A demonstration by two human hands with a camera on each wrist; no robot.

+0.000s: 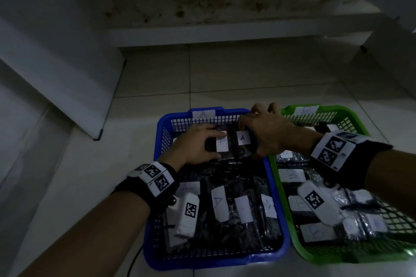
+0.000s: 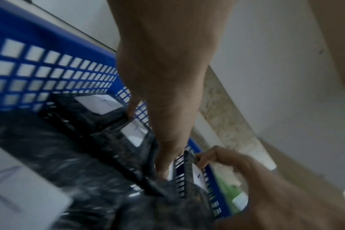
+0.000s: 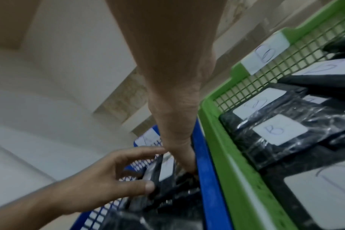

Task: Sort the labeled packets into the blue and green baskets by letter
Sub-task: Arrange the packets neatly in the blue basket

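Observation:
Both hands reach into the far end of the blue basket (image 1: 202, 262), whose far rim carries an A label (image 1: 203, 114). My left hand (image 1: 202, 144) grips a black packet with a white label (image 1: 222, 144), thumb below and fingers over its top. Beside it, my right hand (image 1: 258, 135) pinches a second black packet marked A (image 1: 242, 139). In the right wrist view the left hand (image 3: 118, 175) pinches an upright packet (image 3: 158, 169). More A packets (image 1: 219, 202) lie near me in the blue basket. The green basket (image 1: 326, 258) holds B packets (image 3: 280, 130).
The two baskets sit side by side on a pale tiled floor. A white board (image 1: 67, 87) leans at the left, and a low step (image 1: 225, 33) runs along the back. A dark cable (image 1: 135, 258) trails by the blue basket's near left corner.

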